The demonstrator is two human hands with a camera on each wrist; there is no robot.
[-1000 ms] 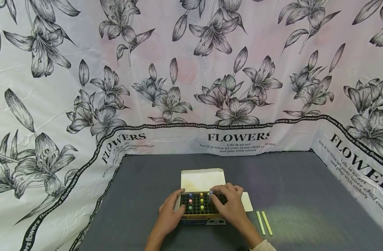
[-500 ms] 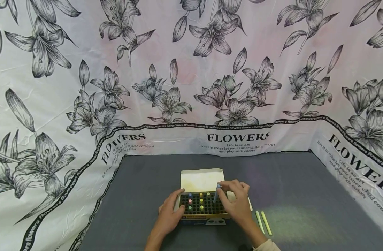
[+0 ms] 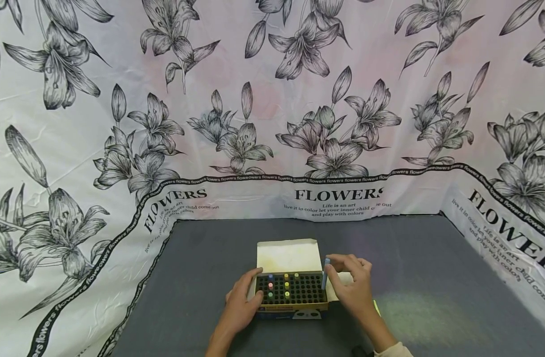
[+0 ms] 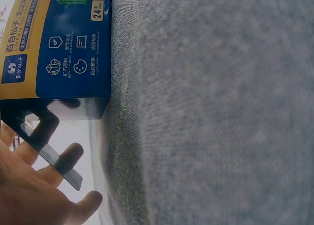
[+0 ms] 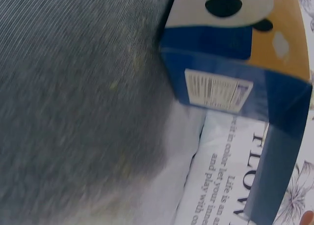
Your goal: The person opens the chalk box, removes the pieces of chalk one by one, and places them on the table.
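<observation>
A chalk box (image 3: 294,308) with its lid raised stands on the table. Its dark holed insert holds several chalks, including a pink one (image 3: 271,286) and a yellow one (image 3: 287,285). Between thumb and fingertips my right hand (image 3: 353,281) pinches a blue chalk stick (image 3: 324,276), nearly upright over the right end of the insert. My left hand (image 3: 239,307) holds the box's left end, thumb near the front corner, index finger near the back. From the left wrist, the hand (image 4: 34,185) lies at the box end beside a side flap (image 4: 66,168); some fingers look fairly straight.
The open lid (image 3: 287,255) leans back behind the box, and a side flap (image 3: 343,281) sticks out at the right. A yellow chalk (image 3: 377,307) lies on the grey table (image 3: 433,277), mostly hidden by my right wrist. Floral cloth (image 3: 254,198) surrounds the table.
My right hand has lifted the blue chalk out of the back rows and carried it right to the box's right end. The left hand has stayed put. My right wrist now covers the loose chalks.
</observation>
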